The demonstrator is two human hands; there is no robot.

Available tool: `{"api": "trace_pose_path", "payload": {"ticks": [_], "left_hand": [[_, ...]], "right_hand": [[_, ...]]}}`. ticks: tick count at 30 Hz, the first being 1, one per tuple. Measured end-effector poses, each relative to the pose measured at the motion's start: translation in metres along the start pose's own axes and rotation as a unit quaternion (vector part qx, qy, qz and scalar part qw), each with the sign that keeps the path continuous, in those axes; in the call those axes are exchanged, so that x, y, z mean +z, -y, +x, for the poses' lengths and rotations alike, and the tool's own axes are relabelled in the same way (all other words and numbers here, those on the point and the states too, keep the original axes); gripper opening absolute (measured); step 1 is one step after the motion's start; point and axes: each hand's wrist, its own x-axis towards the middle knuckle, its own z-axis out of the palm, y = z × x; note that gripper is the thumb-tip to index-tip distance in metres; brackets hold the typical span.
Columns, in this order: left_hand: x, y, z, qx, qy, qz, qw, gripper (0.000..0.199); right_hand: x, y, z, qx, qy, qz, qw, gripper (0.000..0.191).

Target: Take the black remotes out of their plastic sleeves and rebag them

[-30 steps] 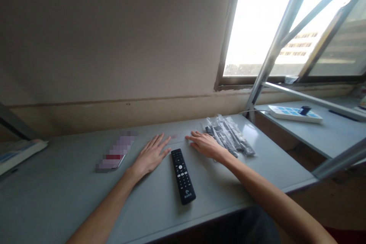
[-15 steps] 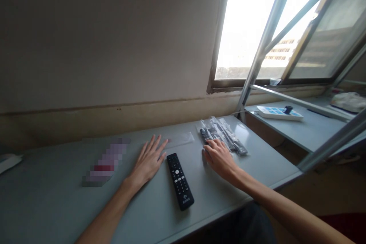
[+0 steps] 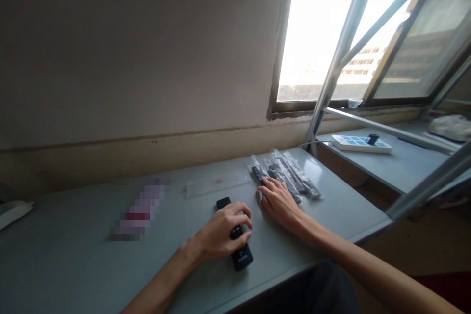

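A black remote control (image 3: 242, 256) lies on the grey table (image 3: 176, 274). My left hand (image 3: 224, 228) is over its middle, fingers curled around its sides. My right hand (image 3: 278, 201) rests further right, fingers spread, its fingertips at the near end of a dark remote in a clear bag (image 3: 256, 170). Beside that bag lie several more bagged dark items (image 3: 298, 176). A flat clear plastic sleeve (image 3: 206, 187) is spread behind my left hand, touched by neither hand.
A pixelated purple item (image 3: 142, 208) lies at the left, and a white object (image 3: 15, 212) at the far left edge. Metal frame bars (image 3: 333, 76) rise at the right. Beyond them, a white power strip (image 3: 360, 144) sits on another table.
My left hand has moved right and nearer, off the plastic sleeve and onto the black remote, its fingers now curled. The leftmost bagged remote has shifted slightly left, apart from the others.
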Motion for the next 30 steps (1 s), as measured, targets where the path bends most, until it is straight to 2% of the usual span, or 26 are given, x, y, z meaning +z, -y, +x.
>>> {"api": "trace_pose_path", "payload": {"ticks": [1, 6, 10, 13, 18, 22, 24, 26, 28, 30], "left_hand": [[0.002, 0.001, 0.0, -0.011, 0.008, 0.005, 1.0, 0.001], [-0.003, 0.016, -0.006, -0.024, 0.025, 0.029, 0.999, 0.022], [-0.011, 0.026, -0.011, -0.034, 0.013, 0.031, 0.999, 0.037], [-0.014, 0.031, -0.013, -0.044, -0.002, 0.035, 0.998, 0.041], [-0.02, 0.036, -0.014, -0.071, -0.069, 0.04, 0.994, 0.034], [-0.027, 0.038, -0.014, -0.106, -0.149, -0.002, 0.983, 0.045], [-0.031, 0.041, -0.014, -0.136, -0.214, -0.053, 0.966, 0.047], [-0.035, 0.045, -0.014, -0.178, -0.289, -0.122, 0.933, 0.041], [-0.038, 0.051, -0.015, -0.22, -0.356, -0.208, 0.884, 0.037], [-0.042, 0.056, -0.016, -0.243, -0.402, -0.305, 0.829, 0.049]], "right_hand": [[-0.001, 0.0, 0.001, 0.004, -0.003, 0.004, 1.0, 0.039], [-0.01, 0.0, 0.007, 0.041, 0.003, -0.036, 0.998, 0.049], [-0.013, 0.002, 0.013, 0.057, 0.034, -0.053, 0.996, 0.053], [-0.013, 0.004, 0.019, 0.057, 0.033, -0.084, 0.994, 0.062], [-0.029, 0.007, 0.035, 0.031, -0.084, -0.087, 0.992, 0.074], [-0.041, 0.008, 0.057, 0.008, -0.19, 0.051, 0.98, 0.061], [-0.037, 0.007, 0.071, -0.007, -0.237, 0.174, 0.956, 0.051], [-0.026, 0.006, 0.084, -0.027, -0.254, 0.311, 0.915, 0.045], [-0.013, 0.008, 0.092, -0.043, -0.24, 0.421, 0.874, 0.046], [-0.001, 0.013, 0.092, -0.052, -0.214, 0.486, 0.846, 0.049]]}}
